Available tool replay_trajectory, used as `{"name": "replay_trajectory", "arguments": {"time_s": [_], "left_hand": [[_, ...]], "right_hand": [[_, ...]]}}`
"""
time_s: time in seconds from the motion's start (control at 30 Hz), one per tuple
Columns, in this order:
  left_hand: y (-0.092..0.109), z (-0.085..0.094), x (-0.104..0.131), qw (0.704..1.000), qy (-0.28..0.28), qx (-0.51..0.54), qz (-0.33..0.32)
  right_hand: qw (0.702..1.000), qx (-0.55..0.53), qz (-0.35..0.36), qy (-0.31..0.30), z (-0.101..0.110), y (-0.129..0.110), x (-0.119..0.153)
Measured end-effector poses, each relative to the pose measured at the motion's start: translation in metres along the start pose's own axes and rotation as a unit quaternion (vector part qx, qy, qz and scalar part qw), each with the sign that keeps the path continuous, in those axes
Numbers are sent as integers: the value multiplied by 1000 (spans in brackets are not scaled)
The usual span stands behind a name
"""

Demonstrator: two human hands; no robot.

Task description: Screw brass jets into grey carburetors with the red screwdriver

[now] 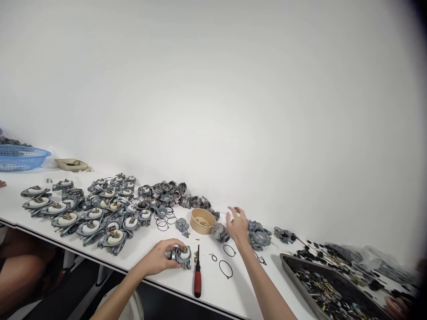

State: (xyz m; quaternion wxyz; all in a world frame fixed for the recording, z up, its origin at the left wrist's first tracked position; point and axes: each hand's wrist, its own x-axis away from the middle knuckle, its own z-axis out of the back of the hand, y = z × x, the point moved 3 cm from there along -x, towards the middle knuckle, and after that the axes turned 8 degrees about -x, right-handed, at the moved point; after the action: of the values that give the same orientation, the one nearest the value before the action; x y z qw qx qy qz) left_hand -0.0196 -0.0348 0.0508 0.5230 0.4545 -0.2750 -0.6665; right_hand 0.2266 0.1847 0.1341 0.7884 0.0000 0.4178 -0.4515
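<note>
Our left fingers (176,242) grasp a grey metal carburettor-like body with a white ring-shaped float (184,254), near the front edge of the white tabletop (213,291), beside the red-handled screwdriver (197,283). Our right hand (238,226) seems empty, fingers spread. We judge our piece part-built: float fitted, thin black rings (228,277) still loose; many similar float-fitted grey bodies (90,227) crowd the left.

Carb (188,263) in L hand (162,257): silver-grey, white float (184,254), brass bits (184,249). Screwdriver (198,269) just R of it: red/blk hdl (197,281), dk shaft (198,253). Tub (197,227) btwn hands: plain tan. O-rings (228,277) near R hand (238,224): blk. Other carbs (90,227) L of L hand: grey, white floats. Basket (30,163) far L of it: blue mesh. Tray (293,278) R of R hand: dk grey, blk/brass speckled contents (320,289).
</note>
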Motion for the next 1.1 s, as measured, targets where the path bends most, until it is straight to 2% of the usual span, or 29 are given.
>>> {"name": "replay_trajectory", "arguments": {"time_s": [0.07,0.13,0.2,0.27,0.33,0.43,0.63,0.83,0.97,1.1], "left_hand": [[0,-3,-1,999,-6,32,-1],[-1,-4,-1,999,-11,53,-4],[-3,-5,-1,998,-13,63,-3],[-5,-5,-1,998,-11,67,1],[-8,-6,-2,998,-8,67,5],[-11,-8,-2,998,-7,58,5],[-10,-7,-3,998,-20,58,-13],[-11,-7,-2,998,-28,57,5],[-17,-6,-3,998,-16,60,28],[-20,-7,-4,997,-22,54,46]], "right_hand": [[984,-49,90,-146,-30,-53,-3],[967,-56,118,-217,-61,-94,-4],[954,-48,125,-270,-91,-123,-1],[941,-31,121,-314,-117,-137,2],[931,-11,109,-347,-135,-142,6],[926,2,95,-366,-146,-138,8],[930,-38,81,-357,-140,-126,8],[935,-125,73,-323,-121,-130,10],[920,-192,109,-324,-95,-133,13],[875,-267,169,-367,-54,-135,19]]}}
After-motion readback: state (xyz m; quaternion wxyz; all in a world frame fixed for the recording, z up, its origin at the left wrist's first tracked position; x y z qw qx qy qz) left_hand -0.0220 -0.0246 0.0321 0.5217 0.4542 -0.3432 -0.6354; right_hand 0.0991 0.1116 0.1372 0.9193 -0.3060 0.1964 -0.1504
